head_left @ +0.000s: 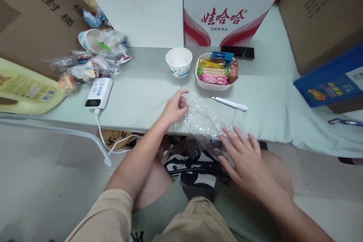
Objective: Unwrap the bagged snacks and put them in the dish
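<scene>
A crumpled clear plastic bag [205, 121] lies across the front edge of the cloth-covered table [136, 109], part of it hanging over. My left hand [176, 107] pinches the bag's far left corner between thumb and fingers. With fingers spread, my right hand [245, 155] rests against the bag's near right side. Beyond the bag are a paper cup [179, 62] and a white bowl [214, 86] holding several wrapped snacks. A white pen-like cutter [229, 103] with a metal tip lies to the right of the bag.
A white power bank [99, 93] with a cable sits at left, near a heap of snack wrappers [96, 64] and a tipped paper cup [89, 40]. A phone [238, 52] lies behind the bowl. Cartons [227, 19] line the back, and a yellow jug [28, 87] stands far left.
</scene>
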`<state>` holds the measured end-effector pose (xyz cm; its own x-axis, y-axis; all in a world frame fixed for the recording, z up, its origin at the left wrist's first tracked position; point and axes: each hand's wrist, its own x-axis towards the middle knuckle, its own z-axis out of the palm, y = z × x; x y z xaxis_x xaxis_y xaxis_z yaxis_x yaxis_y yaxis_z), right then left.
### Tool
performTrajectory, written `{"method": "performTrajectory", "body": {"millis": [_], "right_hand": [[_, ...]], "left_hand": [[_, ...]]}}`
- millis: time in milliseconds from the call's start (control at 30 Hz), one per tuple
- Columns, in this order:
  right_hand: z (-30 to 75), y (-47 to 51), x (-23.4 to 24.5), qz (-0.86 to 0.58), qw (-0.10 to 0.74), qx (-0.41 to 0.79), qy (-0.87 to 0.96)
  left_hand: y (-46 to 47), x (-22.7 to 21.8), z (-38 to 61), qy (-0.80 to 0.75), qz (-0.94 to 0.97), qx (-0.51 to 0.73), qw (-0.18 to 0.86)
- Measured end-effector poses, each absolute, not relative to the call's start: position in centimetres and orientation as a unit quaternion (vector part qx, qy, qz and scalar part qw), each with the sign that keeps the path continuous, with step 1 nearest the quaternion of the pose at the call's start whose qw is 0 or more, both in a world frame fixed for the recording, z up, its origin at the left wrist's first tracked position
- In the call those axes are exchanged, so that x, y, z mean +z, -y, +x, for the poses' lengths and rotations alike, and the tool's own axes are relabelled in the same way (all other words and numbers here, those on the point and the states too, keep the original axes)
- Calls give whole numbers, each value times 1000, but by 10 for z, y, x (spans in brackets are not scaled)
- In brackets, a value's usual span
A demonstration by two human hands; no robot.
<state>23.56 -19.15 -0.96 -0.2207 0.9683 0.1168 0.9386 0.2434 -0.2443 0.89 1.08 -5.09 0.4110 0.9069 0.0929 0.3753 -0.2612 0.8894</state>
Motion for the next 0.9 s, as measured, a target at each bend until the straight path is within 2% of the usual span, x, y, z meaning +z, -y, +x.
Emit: {"method": "performTrajectory", "body": {"millis": [133,200,333,400,500,567,633,700,767,833,900], "right_hand": [[236,124,-10,-621,256,178,719],[234,87,-16,-617,267,260,693],[231,51,-25,-557,228,418,681],[230,51,-27,-547,263,448,656],[228,54,-29,-573,380,457,565],[227,53,-31,-578,441,468,502],[226,50,-33,-569,484,477,463],[226,48,-35,-549,494,499,454],[227,46,-37,-542,478,512,465],[227,45,-37,-558,460,495,483],[227,45,-38,-576,465,463,488]], "left_hand": [[-9,-47,7,-370,723,340,474],[-8,-46,6,-339,726,343,490],[-9,-51,1,-320,724,384,475],[-11,-54,-2,-344,686,432,474],[-10,-51,0,-388,567,431,586],[-6,-45,7,-387,491,338,703],[-2,-41,15,-379,458,254,763],[-1,-39,22,-394,473,253,747],[-3,-40,26,-429,515,300,678],[-9,-43,26,-455,563,325,608],[-13,-44,25,-456,584,316,593]]}}
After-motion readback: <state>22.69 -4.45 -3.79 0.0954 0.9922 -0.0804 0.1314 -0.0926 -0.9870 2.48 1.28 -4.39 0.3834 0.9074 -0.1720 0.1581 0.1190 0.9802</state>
